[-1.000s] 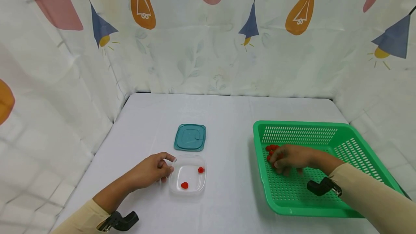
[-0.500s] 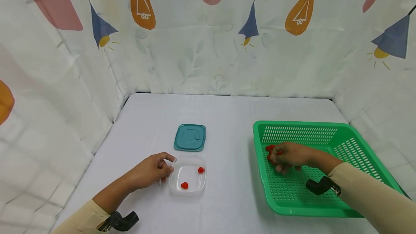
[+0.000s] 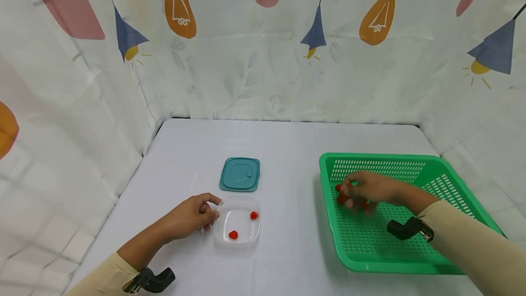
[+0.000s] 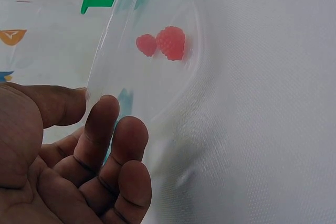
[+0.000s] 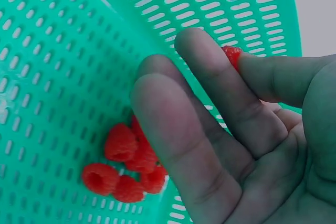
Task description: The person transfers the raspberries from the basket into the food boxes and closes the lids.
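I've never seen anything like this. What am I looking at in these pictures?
There is no machine arm here: the grips are a person's left hand and right hand. The wide picture comes from a camera worn on the head, looking down; the two close ones come from a black camera on each wrist. On the table are a clear box with two raspberries inside, a blue lid behind it, and a green basket with more raspberries. The left hand holds the clear box by its rim. At the basket, the right hand pinches one raspberry.

Red raspberries, green basket, teal lid, printed white curtain (orange bulbs, blue lamps)
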`<action>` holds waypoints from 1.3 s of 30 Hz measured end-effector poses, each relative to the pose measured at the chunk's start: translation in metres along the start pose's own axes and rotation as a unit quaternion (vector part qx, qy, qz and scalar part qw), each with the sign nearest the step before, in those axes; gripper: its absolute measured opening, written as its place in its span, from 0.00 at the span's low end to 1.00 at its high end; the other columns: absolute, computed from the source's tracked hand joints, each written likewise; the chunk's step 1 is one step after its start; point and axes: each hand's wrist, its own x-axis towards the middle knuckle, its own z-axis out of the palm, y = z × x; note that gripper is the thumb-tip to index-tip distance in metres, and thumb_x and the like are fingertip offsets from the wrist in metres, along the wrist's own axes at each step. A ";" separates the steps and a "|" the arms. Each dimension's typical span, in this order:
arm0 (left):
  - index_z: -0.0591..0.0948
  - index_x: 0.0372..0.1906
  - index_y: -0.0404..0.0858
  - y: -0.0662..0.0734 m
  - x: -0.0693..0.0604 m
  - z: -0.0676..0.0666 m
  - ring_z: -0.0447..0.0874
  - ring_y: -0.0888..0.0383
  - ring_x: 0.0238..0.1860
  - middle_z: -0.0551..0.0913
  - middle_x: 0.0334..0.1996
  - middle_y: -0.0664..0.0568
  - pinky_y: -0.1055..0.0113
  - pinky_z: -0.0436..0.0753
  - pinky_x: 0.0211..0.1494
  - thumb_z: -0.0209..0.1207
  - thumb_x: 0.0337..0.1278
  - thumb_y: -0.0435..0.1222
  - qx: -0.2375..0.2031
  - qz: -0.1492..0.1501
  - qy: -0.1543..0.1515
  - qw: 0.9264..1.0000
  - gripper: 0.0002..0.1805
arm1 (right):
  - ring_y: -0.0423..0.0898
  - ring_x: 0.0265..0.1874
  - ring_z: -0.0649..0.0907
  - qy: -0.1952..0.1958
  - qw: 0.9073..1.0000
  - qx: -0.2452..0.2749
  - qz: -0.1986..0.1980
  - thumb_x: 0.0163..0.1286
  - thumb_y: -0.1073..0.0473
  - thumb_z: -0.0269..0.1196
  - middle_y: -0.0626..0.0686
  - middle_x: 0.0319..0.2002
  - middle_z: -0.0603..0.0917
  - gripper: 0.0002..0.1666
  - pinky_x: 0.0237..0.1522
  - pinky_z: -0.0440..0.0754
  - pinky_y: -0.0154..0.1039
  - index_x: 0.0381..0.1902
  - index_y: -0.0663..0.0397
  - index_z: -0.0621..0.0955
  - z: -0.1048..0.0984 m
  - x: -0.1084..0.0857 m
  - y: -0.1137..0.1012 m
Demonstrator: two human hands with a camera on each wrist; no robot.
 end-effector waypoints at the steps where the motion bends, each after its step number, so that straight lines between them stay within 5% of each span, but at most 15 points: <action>1: 0.75 0.61 0.33 0.000 0.000 0.000 0.78 0.51 0.30 0.81 0.26 0.47 0.63 0.77 0.32 0.63 0.68 0.36 -0.001 -0.001 0.000 1.000 0.21 | 0.54 0.32 0.84 0.004 1.000 0.002 0.003 0.79 0.62 0.55 0.61 0.35 0.85 0.10 0.26 0.84 0.50 0.50 0.65 0.77 -0.001 0.000 -0.002; 11: 0.75 0.61 0.33 -0.001 0.001 0.000 0.78 0.51 0.30 0.81 0.26 0.47 0.62 0.78 0.33 0.63 0.68 0.36 -0.003 -0.001 -0.001 1.000 0.21 | 0.57 0.42 0.87 0.020 1.000 0.016 0.009 0.82 0.57 0.53 0.62 0.40 0.86 0.14 0.30 0.85 0.54 0.51 0.65 0.76 -0.013 -0.003 -0.020; 17: 0.75 0.61 0.33 0.000 0.001 -0.001 0.78 0.51 0.30 0.81 0.26 0.47 0.62 0.77 0.32 0.63 0.68 0.36 -0.003 0.002 -0.002 1.000 0.21 | 0.59 0.39 0.87 0.029 0.999 0.027 0.017 0.81 0.57 0.54 0.63 0.42 0.85 0.15 0.32 0.85 0.55 0.54 0.64 0.75 -0.019 -0.005 -0.032; 39: 0.76 0.61 0.34 0.000 0.000 0.000 0.78 0.50 0.29 0.81 0.25 0.47 0.64 0.76 0.31 0.63 0.68 0.36 0.000 0.001 0.000 1.000 0.20 | 0.58 0.44 0.87 0.007 1.000 -0.007 -0.025 0.81 0.54 0.56 0.64 0.45 0.87 0.16 0.36 0.86 0.54 0.54 0.62 0.74 -0.014 0.002 -0.075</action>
